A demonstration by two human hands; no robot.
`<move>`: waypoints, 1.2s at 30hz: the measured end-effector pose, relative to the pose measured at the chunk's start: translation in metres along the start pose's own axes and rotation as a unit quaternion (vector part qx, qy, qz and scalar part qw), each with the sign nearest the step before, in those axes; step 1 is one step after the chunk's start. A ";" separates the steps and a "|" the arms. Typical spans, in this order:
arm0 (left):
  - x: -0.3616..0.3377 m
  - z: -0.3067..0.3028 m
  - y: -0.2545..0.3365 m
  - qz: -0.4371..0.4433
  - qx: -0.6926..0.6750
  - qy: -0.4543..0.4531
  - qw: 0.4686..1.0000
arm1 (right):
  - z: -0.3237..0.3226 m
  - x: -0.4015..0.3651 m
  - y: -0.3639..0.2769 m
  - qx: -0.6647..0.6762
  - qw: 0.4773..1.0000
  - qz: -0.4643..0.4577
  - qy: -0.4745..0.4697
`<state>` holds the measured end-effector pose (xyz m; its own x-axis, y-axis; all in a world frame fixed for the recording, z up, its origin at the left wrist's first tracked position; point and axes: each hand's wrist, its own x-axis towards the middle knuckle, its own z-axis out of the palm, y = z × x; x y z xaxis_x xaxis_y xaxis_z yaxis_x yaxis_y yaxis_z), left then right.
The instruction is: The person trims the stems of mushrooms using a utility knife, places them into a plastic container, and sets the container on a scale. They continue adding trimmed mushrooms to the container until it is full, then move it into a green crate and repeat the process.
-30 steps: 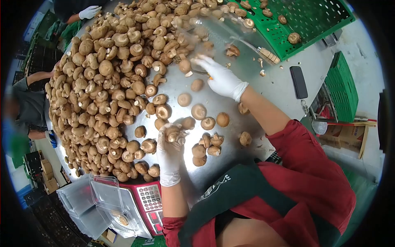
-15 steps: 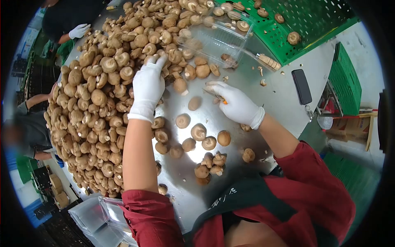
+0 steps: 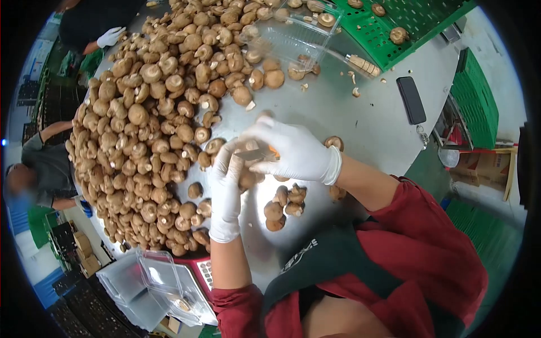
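My left hand [image 3: 226, 194], in a white glove, is closed with its fingertips pinched around a shiitake mushroom that is mostly hidden. Close against it, my gloved right hand [image 3: 298, 151] grips a small knife; the short blade [image 3: 255, 154] points toward the left fingers, and a bit of orange handle shows. Just beyond and left of both hands spreads a large heap of shiitake mushrooms [image 3: 138, 115]. A small cluster of mushrooms [image 3: 293, 197] lies on the metal table [image 3: 332, 107] nearer my body.
A clear plastic tray [image 3: 298, 42] and a wooden-handled tool [image 3: 363, 65] lie at the back, beside a green crate [image 3: 389, 53] with some mushrooms. A phone [image 3: 411, 100] rests at right. Clear plastic boxes [image 3: 169, 287] stand front left. Co-workers are across the heap, one gloved hand [image 3: 111, 37] showing.
My left hand has come back from the heap toward my body with a mushroom. My right hand has moved left and nearer with the knife, so both hands now meet.
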<state>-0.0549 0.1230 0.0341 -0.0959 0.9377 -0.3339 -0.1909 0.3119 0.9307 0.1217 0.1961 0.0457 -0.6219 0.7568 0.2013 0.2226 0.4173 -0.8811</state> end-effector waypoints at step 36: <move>-0.074 -0.037 -0.050 -0.009 -0.220 0.049 0.974 | 0.025 0.099 0.098 -0.225 0.969 0.064 -0.076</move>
<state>-0.0748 0.0319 0.0068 -0.1778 0.9064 -0.3831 -0.5915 0.2127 0.7778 0.0631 0.2997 -0.0308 -0.6625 0.7490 0.0073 0.5895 0.5273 -0.6119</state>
